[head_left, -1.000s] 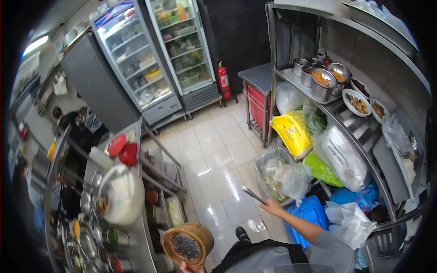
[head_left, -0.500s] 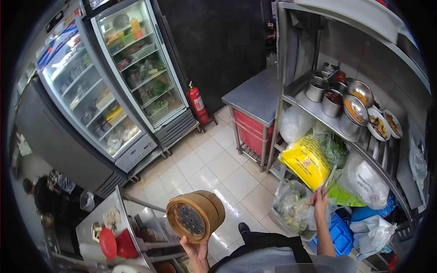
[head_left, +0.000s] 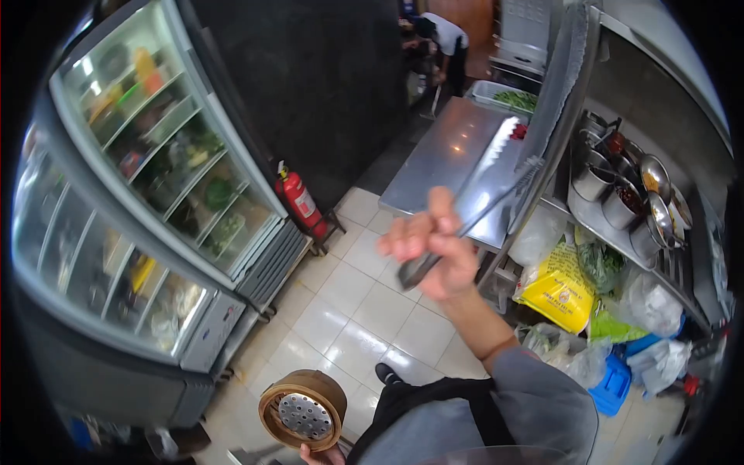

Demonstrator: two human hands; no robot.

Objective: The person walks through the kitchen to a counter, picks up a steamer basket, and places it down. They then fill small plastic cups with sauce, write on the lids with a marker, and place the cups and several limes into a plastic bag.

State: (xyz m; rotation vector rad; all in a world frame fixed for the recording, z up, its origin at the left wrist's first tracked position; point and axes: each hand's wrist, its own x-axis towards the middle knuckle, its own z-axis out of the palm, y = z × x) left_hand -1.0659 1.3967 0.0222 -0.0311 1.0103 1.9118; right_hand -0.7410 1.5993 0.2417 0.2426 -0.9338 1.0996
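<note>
A round bamboo steamer (head_left: 332,392) with a perforated metal plate (head_left: 304,416) inside is tilted on its side at the lower middle. My left hand (head_left: 322,456) grips its lower rim from below; most of the fingers are hidden. Raised over the floor in front of me, my right hand (head_left: 438,256) is closed around a pair of metal tongs (head_left: 496,203). Their dark end (head_left: 417,271) sticks out by my palm, and the far tips point up and right, in front of the steel table. The hand is somewhat blurred.
Beyond my right hand stands a steel table (head_left: 442,159) with a tray of greens (head_left: 515,99). At right are a shelf of metal pots (head_left: 593,182) and a yellow bag (head_left: 559,291). Glass-door fridges (head_left: 232,263) and a fire extinguisher (head_left: 301,203) stand left. Another person (head_left: 448,39) bends at the back.
My right hand has risen with the tongs from beside the bagged goods to in front of the steel table. My view has turned right, and the steamer appears lower and further left.
</note>
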